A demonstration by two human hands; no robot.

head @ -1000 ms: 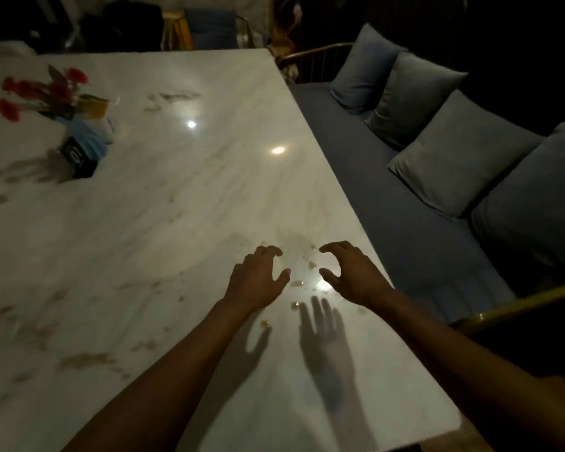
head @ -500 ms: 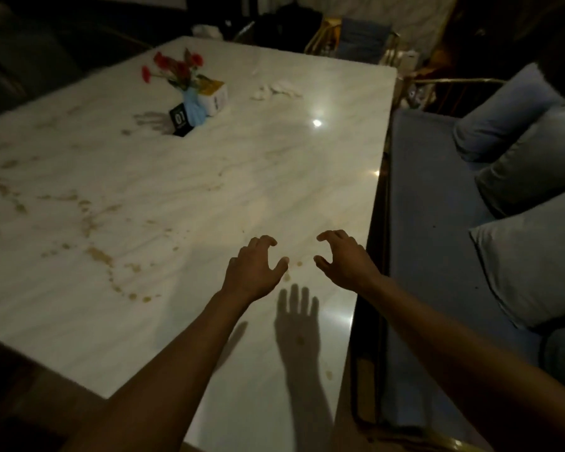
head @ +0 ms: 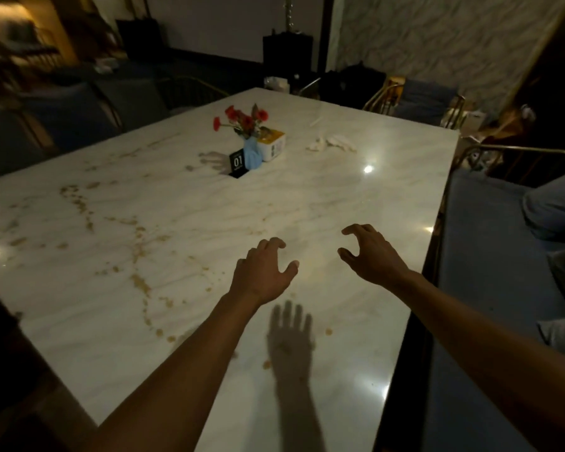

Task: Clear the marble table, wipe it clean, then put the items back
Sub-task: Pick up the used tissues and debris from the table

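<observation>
Both hands, the left hand (head: 263, 272) and the right hand (head: 371, 252), hover half-curled over the bench (head: 307, 207) and hold nothing. The blue vase (head: 252, 156) of red flowers (head: 242, 120) stands upright mid-bench, well apart from them. It looks light but top-heavy, perhaps breakable; I would grip it around the body.

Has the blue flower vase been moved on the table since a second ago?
No. The blue vase sits between the black number sign and the yellow box as before; only the camera view has shifted.
</observation>
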